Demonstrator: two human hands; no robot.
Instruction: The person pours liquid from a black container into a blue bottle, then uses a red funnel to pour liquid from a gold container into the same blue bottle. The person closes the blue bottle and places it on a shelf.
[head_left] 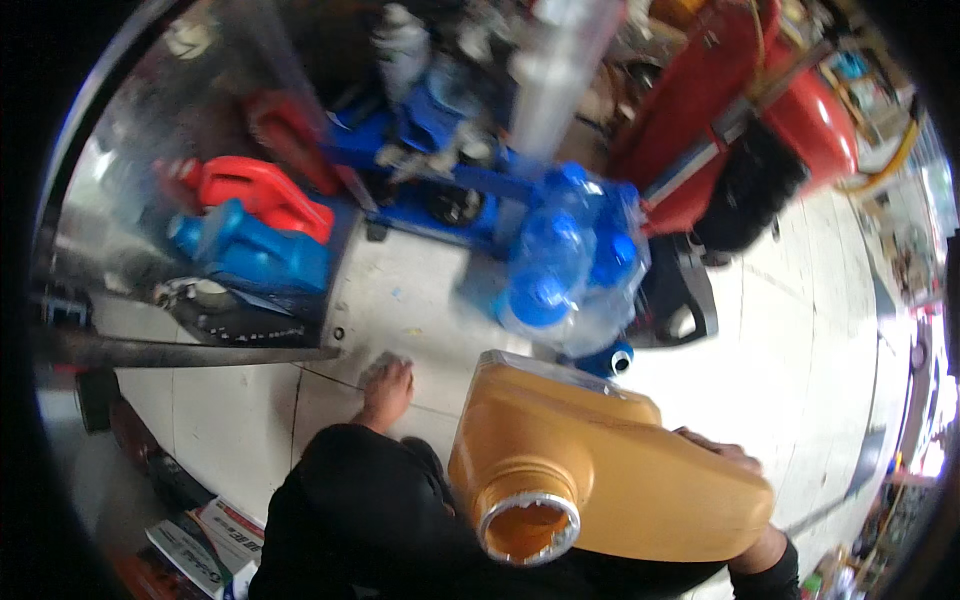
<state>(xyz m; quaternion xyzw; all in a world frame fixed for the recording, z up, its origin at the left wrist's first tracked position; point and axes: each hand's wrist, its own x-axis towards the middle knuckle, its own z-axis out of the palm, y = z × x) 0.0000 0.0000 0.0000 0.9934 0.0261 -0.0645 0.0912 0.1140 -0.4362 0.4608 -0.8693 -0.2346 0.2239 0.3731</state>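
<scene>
A golden-orange plastic oil jug (pixel 640 480) is tilted in front of me. Its uncapped round mouth (pixel 528 527), ringed with silvery foil remains, faces me. My right hand (pixel 722 448) is closed round the jug's far right side; the jug hides most of its fingers. Past my dark-clad left knee hangs my left hand (pixel 386 392), above the pale floor and apart from the jug. It is blurred, its fingers look bent, and nothing shows in it. Just beyond the jug a small blue bottle (pixel 605 360) lies with its dark opening towards the right.
Wrapped water bottles with blue caps (pixel 545 295) stand ahead, by a blue rack (pixel 430 215). At left, a metal-edged shelf (pixel 230 352) bears a red jug (pixel 265 195) and a blue jug (pixel 265 255). A large red tank (pixel 690 120) stands far right; printed boxes (pixel 205 545) lie lower left.
</scene>
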